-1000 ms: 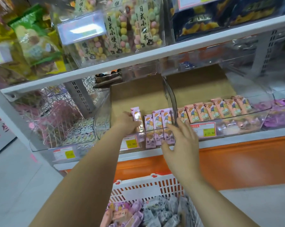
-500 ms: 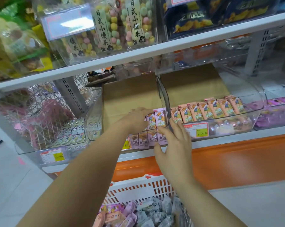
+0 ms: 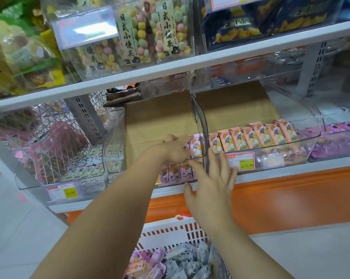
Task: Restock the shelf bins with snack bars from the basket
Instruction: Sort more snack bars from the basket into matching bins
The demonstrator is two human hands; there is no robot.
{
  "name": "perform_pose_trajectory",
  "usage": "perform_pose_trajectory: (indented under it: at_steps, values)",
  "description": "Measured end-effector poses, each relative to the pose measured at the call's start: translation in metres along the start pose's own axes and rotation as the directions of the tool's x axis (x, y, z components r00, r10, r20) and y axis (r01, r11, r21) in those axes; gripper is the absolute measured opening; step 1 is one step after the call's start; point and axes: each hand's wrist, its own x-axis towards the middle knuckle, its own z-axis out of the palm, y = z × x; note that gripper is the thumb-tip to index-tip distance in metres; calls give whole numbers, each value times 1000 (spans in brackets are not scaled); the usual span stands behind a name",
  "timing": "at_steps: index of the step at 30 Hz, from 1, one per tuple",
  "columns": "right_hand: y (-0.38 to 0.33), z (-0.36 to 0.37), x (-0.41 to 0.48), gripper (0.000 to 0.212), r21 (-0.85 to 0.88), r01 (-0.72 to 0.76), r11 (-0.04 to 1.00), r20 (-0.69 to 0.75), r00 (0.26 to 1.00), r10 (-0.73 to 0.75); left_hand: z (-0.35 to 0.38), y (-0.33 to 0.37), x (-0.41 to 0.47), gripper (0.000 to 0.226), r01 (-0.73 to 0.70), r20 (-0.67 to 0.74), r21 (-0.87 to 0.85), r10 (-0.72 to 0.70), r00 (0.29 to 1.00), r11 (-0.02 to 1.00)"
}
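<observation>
My left hand (image 3: 174,150), fingers straight, presses row of pink snack bars (image 3: 196,150) inside clear middle bin (image 3: 113,141); my right hand (image 3: 212,182) spread, holding nothing, at bin front. Risk: push too hard, upright bars topple or bin slides. More wrapped bars (image 3: 170,264) wait in basket (image 3: 170,232) below.

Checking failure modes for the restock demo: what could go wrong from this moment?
1. The left hand presses the upright pink bars sideways toward the clear divider; the row may topple or buckle.
2. The right hand is spread at the front of the clear bin; a bump could shift the bin or knock the price tag beside it.
</observation>
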Motion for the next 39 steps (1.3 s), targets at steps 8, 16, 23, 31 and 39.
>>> perform_pose_trajectory:
  at_steps: [8,16,23,31,39]
  values:
    - [-6,5,1,77,-150,-51,987,-44,998,45,-2,9,6,53,10,39,-76,-7,999,997]
    - [2,0,-8,64,-79,10,997,-46,999,-14,8,-6,-19,52,-115,-210,-66,99,973,991]
    - [-5,-8,-34,29,102,198,975,245,945,-217,58,-59,-111,29,-523,-754,-112,270,599,845]
    - [23,46,-102,34,-149,150,977,904,420,74,181,-163,-174,23,-182,-542,-384,-62,838,905]
    - [44,92,-131,37,-258,194,947,950,229,212,278,-215,-171,29,111,-135,-289,-156,978,951]
